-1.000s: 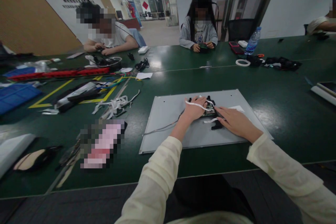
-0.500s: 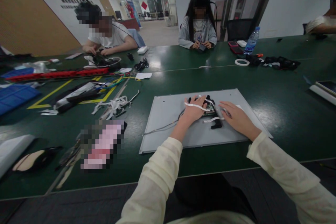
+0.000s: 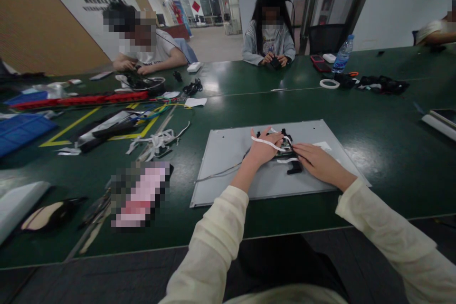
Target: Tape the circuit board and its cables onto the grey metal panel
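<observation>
A grey metal panel lies flat on the green table in front of me. Near its middle sits a small black part with a circuit board and white ribbon strips. My left hand rests on the board's left side, fingers curled over it with a white ribbon lying across them. My right hand lies flat on the panel, fingers stretched towards the black part and touching it. A thin grey cable runs off the panel's left edge.
Left of the panel lie white strips, a long black and silver part, a red bar and a blue tray. Two people work across the table. A water bottle and a tape roll stand far right.
My right hand slid a little to the left and closer to the black part, fingers flattening beside it. My left hand has stayed on the board.
</observation>
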Demonstrator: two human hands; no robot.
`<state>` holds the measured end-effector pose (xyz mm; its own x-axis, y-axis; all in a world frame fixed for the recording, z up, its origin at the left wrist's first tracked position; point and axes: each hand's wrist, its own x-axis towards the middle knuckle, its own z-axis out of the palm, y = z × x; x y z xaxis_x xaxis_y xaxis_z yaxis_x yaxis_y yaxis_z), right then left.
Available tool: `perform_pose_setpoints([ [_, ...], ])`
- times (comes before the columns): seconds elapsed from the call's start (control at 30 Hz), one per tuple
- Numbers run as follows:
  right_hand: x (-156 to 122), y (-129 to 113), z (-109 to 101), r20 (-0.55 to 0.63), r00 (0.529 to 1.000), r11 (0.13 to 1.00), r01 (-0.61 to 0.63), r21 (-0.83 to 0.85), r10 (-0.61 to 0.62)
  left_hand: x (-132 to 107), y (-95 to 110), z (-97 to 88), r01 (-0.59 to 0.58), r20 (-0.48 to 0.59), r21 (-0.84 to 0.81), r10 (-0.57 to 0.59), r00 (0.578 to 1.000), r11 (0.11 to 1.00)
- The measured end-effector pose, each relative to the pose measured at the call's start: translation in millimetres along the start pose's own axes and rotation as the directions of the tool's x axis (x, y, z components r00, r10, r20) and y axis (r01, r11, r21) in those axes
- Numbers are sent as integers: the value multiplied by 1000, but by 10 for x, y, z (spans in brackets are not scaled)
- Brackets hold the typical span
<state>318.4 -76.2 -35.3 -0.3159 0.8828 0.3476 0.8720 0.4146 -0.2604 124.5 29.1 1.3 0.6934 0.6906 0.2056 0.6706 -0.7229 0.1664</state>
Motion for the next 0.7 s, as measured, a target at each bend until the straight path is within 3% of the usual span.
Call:
perform_pose_setpoints([
  [0.3, 1, -46, -85, -2, 999, 998, -36, 55, 36, -18, 1, -19, 6, 53, -43, -3, 999, 999],
  [0.47, 9, -91, -176, -66, 980, 964, -170, 204, 187, -56, -5, 8, -14, -17, -70, 13, 1000, 997],
  [0.6, 23, -119, -188, -58, 975, 947, -192, 258, 213, -57, 23, -52, -15, -92, -105, 5, 996, 994],
  [0.7, 18, -98, -140, -56, 973, 944, -201, 263, 223, -26, 63, -105, -80, -160, -165, 53, 986, 983],
])
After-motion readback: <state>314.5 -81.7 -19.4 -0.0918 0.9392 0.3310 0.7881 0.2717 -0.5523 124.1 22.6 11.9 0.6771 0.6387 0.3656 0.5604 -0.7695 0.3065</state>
